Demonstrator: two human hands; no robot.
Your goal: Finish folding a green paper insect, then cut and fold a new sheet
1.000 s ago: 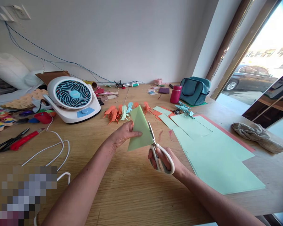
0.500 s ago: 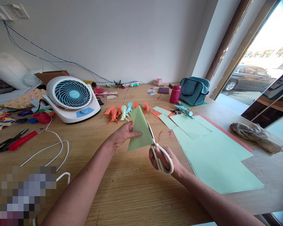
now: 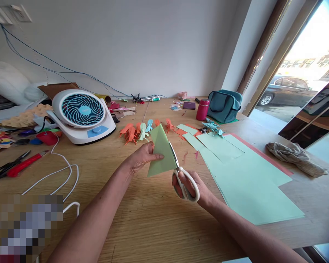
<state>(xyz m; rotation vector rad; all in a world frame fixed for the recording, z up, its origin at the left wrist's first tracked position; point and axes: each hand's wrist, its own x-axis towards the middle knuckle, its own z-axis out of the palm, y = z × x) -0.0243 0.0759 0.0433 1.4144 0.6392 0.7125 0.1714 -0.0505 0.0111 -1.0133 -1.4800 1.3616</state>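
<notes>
My left hand (image 3: 142, 157) pinches a folded light-green paper triangle (image 3: 161, 151) and holds it upright above the wooden table (image 3: 142, 215). My right hand (image 3: 193, 187) grips white-handled scissors (image 3: 182, 175), fingers through the loops. The blades run up along the right edge of the paper. Behind the paper lies a row of small orange, green and blue folded paper figures (image 3: 138, 130).
Large light-green sheets (image 3: 244, 175) over a red sheet lie to the right. A white and blue desk fan (image 3: 82, 115) with a white cable (image 3: 57, 175) stands at left, beside red pliers (image 3: 15, 167). A teal bag (image 3: 224, 106), a pink bottle (image 3: 203, 109) and a crumpled cloth (image 3: 293, 155) sit further right.
The scissors have crept slightly up along the paper's edge. The view has shifted a little; both hands keep their hold.
</notes>
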